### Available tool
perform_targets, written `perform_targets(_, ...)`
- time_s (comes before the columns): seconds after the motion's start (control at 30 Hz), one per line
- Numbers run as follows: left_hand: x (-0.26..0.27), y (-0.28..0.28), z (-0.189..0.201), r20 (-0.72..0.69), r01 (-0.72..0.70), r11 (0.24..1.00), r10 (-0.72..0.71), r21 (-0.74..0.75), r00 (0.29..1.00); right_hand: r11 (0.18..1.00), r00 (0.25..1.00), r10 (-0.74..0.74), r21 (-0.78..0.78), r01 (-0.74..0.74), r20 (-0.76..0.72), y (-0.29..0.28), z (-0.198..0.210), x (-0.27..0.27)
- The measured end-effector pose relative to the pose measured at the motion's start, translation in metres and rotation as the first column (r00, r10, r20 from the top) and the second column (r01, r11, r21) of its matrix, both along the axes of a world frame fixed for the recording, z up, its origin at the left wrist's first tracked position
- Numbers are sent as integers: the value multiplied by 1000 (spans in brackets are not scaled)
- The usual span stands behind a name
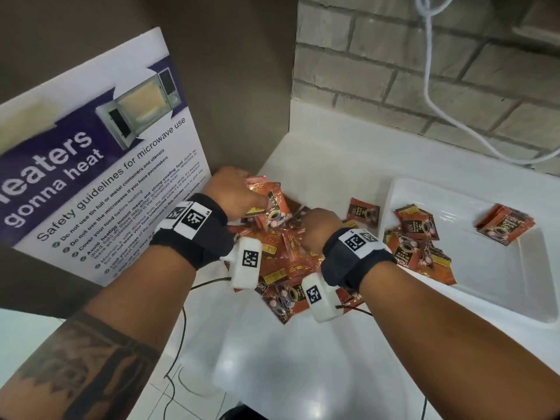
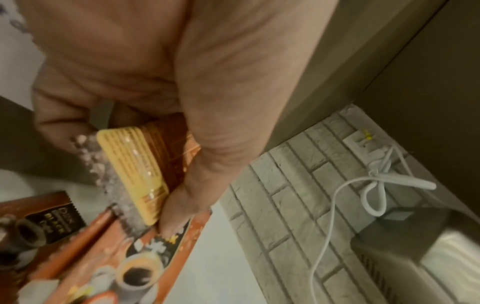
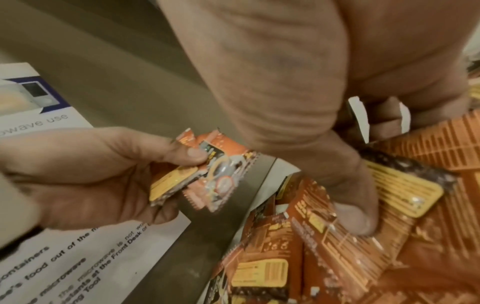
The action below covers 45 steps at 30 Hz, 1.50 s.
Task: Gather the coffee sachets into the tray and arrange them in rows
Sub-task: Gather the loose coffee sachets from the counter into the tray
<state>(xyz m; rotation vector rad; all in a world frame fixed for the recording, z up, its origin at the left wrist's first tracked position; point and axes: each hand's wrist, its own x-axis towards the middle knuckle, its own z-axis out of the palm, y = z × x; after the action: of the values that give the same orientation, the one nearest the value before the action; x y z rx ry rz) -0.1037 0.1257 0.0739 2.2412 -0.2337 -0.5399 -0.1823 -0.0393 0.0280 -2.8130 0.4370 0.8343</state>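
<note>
A heap of orange-brown coffee sachets (image 1: 281,262) lies on the white counter, left of the white tray (image 1: 500,286). In the tray are a small neat stack of sachets (image 1: 504,224) at the far side and a loose group of sachets (image 1: 418,241) at its left end. My left hand (image 1: 233,189) hovers over the heap's far edge and grips a bunch of sachets (image 1: 268,201) (image 3: 207,176) between thumb and fingers. My right hand (image 1: 321,228) reaches into the middle of the heap. Its thumb (image 3: 353,216) presses on a sachet (image 3: 405,191) with a yellow label, its fingers curled behind it.
A microwave safety poster (image 1: 91,177) leans against the brown wall at the left. A white cable (image 1: 430,86) hangs on the brick wall behind the counter. One sachet (image 1: 363,213) lies alone between heap and tray. Thin black wires (image 1: 181,328) trail from my wrists.
</note>
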Motion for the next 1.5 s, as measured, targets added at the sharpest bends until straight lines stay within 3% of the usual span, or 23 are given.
perform_targets(0.07,-3,7,-3,-63,40,998,-37,49,997,1000,1000,-7,8,7,9,-1,-2,0)
perform_targets(0.17,-12,9,-14,-146,212,952,-182,220,972,1000,999,-11,28,11,30,-5,4,-1)
perform_targets(0.27,-21,4,-30,-144,290,910,-257,296,956,998,997,-30,49,27,65,-9,13,0)
perform_targets(0.4,-27,-2,-42,-123,298,904,-272,308,954,995,995,-82,56,78,66,-15,15,7)
perform_targets(0.57,-27,-4,-52,-120,282,913,-257,295,959,950,957,-287,136,280,34,-16,6,15)
perform_targets(0.93,-24,-6,-55,-113,225,932,-201,283,973,987,988,-157,37,157,3,-17,14,20)
perform_targets(1.13,-24,-6,-42,-48,222,941,-217,254,975,970,974,-196,170,175,116,-31,41,6)
perform_targets(1.2,-25,-7,-35,-56,224,946,-217,235,975,930,941,-280,295,217,189,-39,48,-2)
perform_targets(1.27,-24,-8,-26,-72,233,946,-222,227,972,841,876,-412,475,259,252,-48,56,-14)
perform_targets(1.37,-21,-12,-15,-90,230,948,-215,218,972,577,721,-661,756,310,209,-76,71,-40)
perform_targets(1.43,-18,-11,-8,-92,223,948,-207,228,974,466,632,-754,823,325,177,-107,77,-59)
perform_targets(1.5,-16,-12,-5,-94,218,949,-201,229,975,427,549,-815,832,354,184,-145,78,-84)
